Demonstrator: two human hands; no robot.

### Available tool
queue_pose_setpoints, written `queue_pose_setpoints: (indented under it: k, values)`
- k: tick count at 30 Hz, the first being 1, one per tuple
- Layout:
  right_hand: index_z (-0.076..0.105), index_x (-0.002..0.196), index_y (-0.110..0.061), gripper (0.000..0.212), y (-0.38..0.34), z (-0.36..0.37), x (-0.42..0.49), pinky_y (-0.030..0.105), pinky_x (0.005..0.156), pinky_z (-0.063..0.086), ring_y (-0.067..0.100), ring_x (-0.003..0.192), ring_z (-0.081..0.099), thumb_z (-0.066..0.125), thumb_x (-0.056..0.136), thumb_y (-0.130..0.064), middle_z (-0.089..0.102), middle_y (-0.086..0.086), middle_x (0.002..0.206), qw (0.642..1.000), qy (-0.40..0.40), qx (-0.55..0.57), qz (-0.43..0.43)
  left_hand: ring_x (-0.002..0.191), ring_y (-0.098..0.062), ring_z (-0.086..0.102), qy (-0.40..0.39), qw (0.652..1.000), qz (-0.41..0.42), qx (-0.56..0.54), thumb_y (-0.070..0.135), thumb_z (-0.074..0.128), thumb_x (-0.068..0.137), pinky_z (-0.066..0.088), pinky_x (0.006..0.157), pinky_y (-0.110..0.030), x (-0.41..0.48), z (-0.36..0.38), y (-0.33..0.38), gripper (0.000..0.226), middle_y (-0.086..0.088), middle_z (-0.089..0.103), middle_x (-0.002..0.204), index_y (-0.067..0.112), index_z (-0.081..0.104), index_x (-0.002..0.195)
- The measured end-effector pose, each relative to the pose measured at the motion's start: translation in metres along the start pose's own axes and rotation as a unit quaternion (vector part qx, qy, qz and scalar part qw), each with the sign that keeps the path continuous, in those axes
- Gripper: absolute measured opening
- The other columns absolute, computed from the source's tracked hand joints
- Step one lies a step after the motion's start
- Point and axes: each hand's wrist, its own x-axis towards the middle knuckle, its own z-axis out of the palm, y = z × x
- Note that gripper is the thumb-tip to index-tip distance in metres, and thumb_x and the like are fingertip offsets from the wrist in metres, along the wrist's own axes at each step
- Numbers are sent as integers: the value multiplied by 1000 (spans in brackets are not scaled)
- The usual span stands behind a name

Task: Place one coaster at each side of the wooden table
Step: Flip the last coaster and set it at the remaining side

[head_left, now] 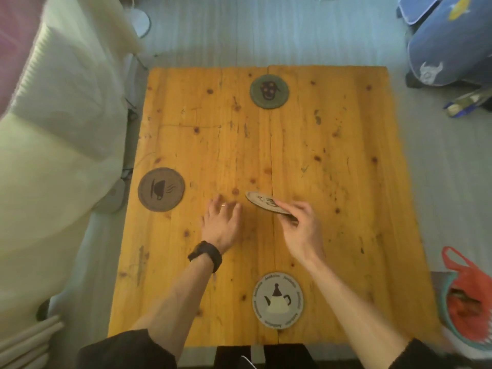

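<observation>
On the wooden worktop (332,145), a brown cup coaster (161,189) lies at the left edge, a green face coaster (269,91) at the far edge and a pale teapot coaster (278,300) at the near edge, so only the right side appears to lack one. The left hand (222,225) rests open and flat near the middle, holding nothing, and just to its right the right hand (298,226) pinches a fourth coaster (263,203), tilted above the wood. The last placement seems in hand: the next move calls for carrying that coaster across to the right edge and laying it flat.
</observation>
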Motion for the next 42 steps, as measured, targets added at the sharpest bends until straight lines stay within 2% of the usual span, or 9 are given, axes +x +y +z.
queue_pose_setpoints:
  k: [3, 6, 10, 13, 17, 23, 26, 30, 42]
  values:
    - [70, 123, -17, 48, -3, -28, -49, 13, 91, 48, 3, 108, 56, 65, 85, 12, 54, -8, 116, 992, -4, -42, -118, 109, -21, 65, -133, 946, -102, -277, 72, 41, 88, 52, 86, -40, -36, -25, 22, 65, -1, 69, 122, 22, 68, 119]
    - [68, 124, -10, 52, 0, -50, -88, 37, 90, 57, 22, 115, 57, 68, 80, 18, 58, 10, 122, 979, -26, -97, -176, 82, -15, 74, -217, 901, -118, -357, 44, 71, 85, 57, 63, -26, -77, -29, 27, 43, -1, 78, 96, 18, 65, 119]
    - [67, 122, -11, 40, 3, -68, -135, 26, 92, 55, 11, 116, 55, 68, 86, 6, 52, 2, 130, 991, -15, -74, -111, 79, -17, 75, -214, 874, -132, -415, 12, 74, 84, 58, 61, -24, -115, -25, 33, 42, -8, 78, 91, 12, 58, 123]
    - [67, 118, -24, 33, 11, -76, -154, 30, 93, 55, 3, 107, 59, 66, 91, -6, 56, -9, 128, 998, 15, 13, 59, 73, -16, 75, -213, 865, -147, -430, 9, 72, 86, 57, 57, -24, -134, -20, 40, 37, -5, 78, 85, 13, 58, 120]
    - [56, 131, -18, 49, 15, -88, -168, 35, 79, 61, 19, 96, 73, 70, 87, -34, 70, 2, 118, 905, -32, 309, 292, 76, -18, 75, -238, 874, -145, -398, 10, 72, 86, 57, 58, -25, -147, -12, 55, 35, -8, 78, 90, 17, 59, 118]
    - [54, 129, -20, 45, 34, -131, -182, 53, 85, 58, 24, 97, 73, 72, 89, -27, 72, 4, 113, 883, -42, 332, 329, 75, -21, 72, -278, 906, -103, -303, 1, 64, 90, 60, 60, -32, -165, 21, 92, 25, -13, 71, 95, 11, 53, 110]
    - [57, 123, -14, 39, 51, -157, -190, 44, 76, 61, 24, 90, 74, 74, 88, -17, 74, 8, 108, 862, -15, 375, 340, 74, -23, 72, -276, 885, -134, -350, -5, 61, 90, 62, 66, -37, -182, 51, 115, 30, -13, 70, 96, 12, 44, 108]
    - [66, 112, -15, 20, 93, -200, -202, 19, 58, 55, 15, 77, 74, 69, 92, -14, 76, 5, 96, 890, 54, 321, 319, 84, -22, 72, -306, 905, -145, -256, 5, 71, 85, 57, 77, -35, -203, 104, 148, 47, -12, 73, 102, 12, 44, 123]
    - [60, 98, -27, 15, 248, -403, -172, 25, 68, 59, 4, 72, 73, 70, 90, -20, 74, -8, 96, 936, 7, 182, 301, 78, -19, 66, -262, 951, -65, -152, 25, 70, 90, 45, 62, -28, -212, 277, 319, 35, -10, 74, 103, 14, 60, 121]
